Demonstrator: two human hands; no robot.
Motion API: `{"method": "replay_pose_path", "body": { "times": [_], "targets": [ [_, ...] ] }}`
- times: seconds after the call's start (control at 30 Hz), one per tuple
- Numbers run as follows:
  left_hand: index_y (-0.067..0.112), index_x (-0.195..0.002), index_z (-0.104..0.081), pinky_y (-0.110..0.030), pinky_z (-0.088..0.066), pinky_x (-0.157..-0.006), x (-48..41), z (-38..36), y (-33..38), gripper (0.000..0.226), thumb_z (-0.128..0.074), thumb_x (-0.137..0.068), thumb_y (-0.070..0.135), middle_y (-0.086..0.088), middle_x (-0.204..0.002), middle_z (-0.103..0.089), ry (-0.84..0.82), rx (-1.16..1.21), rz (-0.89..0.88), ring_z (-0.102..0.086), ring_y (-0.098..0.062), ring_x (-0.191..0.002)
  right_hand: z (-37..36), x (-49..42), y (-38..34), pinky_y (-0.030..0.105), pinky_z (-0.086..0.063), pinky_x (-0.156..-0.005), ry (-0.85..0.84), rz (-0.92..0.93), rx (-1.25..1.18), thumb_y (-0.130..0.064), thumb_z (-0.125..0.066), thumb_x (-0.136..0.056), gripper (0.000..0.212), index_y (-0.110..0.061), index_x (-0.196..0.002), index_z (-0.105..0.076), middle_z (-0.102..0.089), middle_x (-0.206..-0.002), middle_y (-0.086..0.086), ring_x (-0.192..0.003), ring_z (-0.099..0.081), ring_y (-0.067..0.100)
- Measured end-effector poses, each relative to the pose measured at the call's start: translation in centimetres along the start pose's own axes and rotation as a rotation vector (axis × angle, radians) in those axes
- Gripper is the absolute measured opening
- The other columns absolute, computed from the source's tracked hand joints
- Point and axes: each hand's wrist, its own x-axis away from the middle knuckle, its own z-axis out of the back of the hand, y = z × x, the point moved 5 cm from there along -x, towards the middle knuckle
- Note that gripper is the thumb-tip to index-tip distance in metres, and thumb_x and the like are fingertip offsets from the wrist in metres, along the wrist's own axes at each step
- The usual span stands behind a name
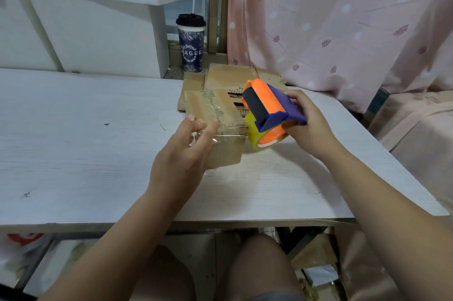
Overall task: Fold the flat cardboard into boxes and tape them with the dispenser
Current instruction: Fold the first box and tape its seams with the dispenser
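Head view is showing the taped brown cardboard box (220, 124) sitting near the far edge of the white surface (73, 141), left hand (181, 153) laying relaxed fingers against it, right hand (311, 126) curling fingers round the orange-and-blue tape dispenser (267, 109) beside it.

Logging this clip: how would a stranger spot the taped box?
On the white table, find the cardboard pile near the pink curtain. The box stands in front of it, touched by the left hand. It alone is folded and shiny with tape; the rest lies flat.
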Motion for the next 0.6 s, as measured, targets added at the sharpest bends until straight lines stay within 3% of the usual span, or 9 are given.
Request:
{"method": "replay_pose_path", "body": {
  "times": [0.17, 0.3, 0.4, 0.47, 0.5, 0.57, 0.6],
  "targets": [
    [-0.001, -0.110, -0.069, -0.046, -0.059, -0.058, -0.3, 0.2, 0.0, 0.022, -0.060, -0.091, 0.008, -0.020, -0.093, -0.063, 0.030, 0.014, -0.027, -0.065, -0.037, -0.102, -0.7, 0.5, 0.7, 0.010, -0.041, -0.064, -0.004, -0.045, -0.046, -0.003, -0.046, -0.062, 0.055, -0.038, -0.103, -0.053, -0.059, -0.090, -0.029, -0.079, -0.054, 0.000],
    [-0.004, -0.100, -0.070, -0.035, -0.057, -0.065, -0.5, 0.6, 0.7, 0.018, -0.065, -0.085, 0.003, -0.010, -0.100, -0.052, 0.096, -0.066, -0.116, -0.062, -0.027, -0.097, -2.0, 1.6, 1.8, 0.017, -0.043, -0.068, 0.003, -0.092, -0.154, -0.001, -0.045, -0.062, 0.055, -0.024, -0.111, -0.054, -0.060, -0.097, -0.020, -0.087, -0.057, 0.005],
    [-0.003, -0.103, -0.069, -0.037, -0.058, -0.057, -0.8, 0.6, 1.2, 0.029, -0.072, -0.075, 0.006, -0.012, -0.101, -0.049, 0.057, -0.019, -0.066, -0.065, -0.031, -0.088, -2.2, 1.8, 2.4, 0.021, -0.046, -0.068, 0.021, -0.110, -0.153, -0.004, -0.047, -0.064, 0.056, -0.023, -0.116, -0.054, -0.060, -0.099, -0.023, -0.090, -0.057, 0.007],
    [-0.002, -0.100, -0.070, -0.033, -0.058, -0.054, -0.8, 0.3, 1.9, 0.031, -0.074, -0.073, 0.013, -0.008, -0.104, -0.037, -0.005, -0.052, -0.127, -0.062, -0.030, -0.085, -2.2, 1.7, 2.7, 0.026, -0.047, -0.067, 0.032, -0.129, -0.155, -0.005, -0.049, -0.062, 0.058, -0.021, -0.118, -0.055, -0.061, -0.101, -0.017, -0.090, -0.057, 0.011],
    [0.001, -0.100, -0.071, -0.028, -0.057, -0.054, -0.8, 0.0, 2.0, 0.032, -0.076, -0.072, 0.015, -0.006, -0.105, -0.035, -0.057, -0.038, -0.111, -0.062, -0.025, -0.082, -2.2, 1.6, 2.9, 0.028, -0.048, -0.066, 0.039, -0.136, -0.157, -0.006, -0.049, -0.061, 0.060, -0.019, -0.119, -0.056, -0.062, -0.103, -0.013, -0.090, -0.058, 0.013],
    [0.011, -0.118, -0.064, -0.022, -0.053, -0.061, -0.7, -0.6, 1.2, 0.040, -0.073, -0.080, 0.021, -0.007, -0.107, -0.041, -0.158, 0.044, 0.109, -0.058, -0.015, -0.084, -2.1, 1.6, 3.0, 0.026, -0.047, -0.069, 0.059, -0.141, -0.160, -0.006, -0.049, -0.060, 0.065, -0.018, -0.123, -0.058, -0.063, -0.107, -0.005, -0.095, -0.058, 0.016],
    [0.014, -0.124, -0.061, -0.026, -0.053, -0.066, -0.5, -0.9, 1.1, 0.045, -0.072, -0.081, 0.021, -0.013, -0.107, -0.047, -0.177, 0.031, 0.175, -0.058, -0.019, -0.088, -2.1, 1.7, 3.0, 0.023, -0.046, -0.072, 0.071, -0.136, -0.153, -0.007, -0.050, -0.060, 0.066, -0.018, -0.125, -0.059, -0.063, -0.111, -0.001, -0.099, -0.058, 0.015]
  ]
}}
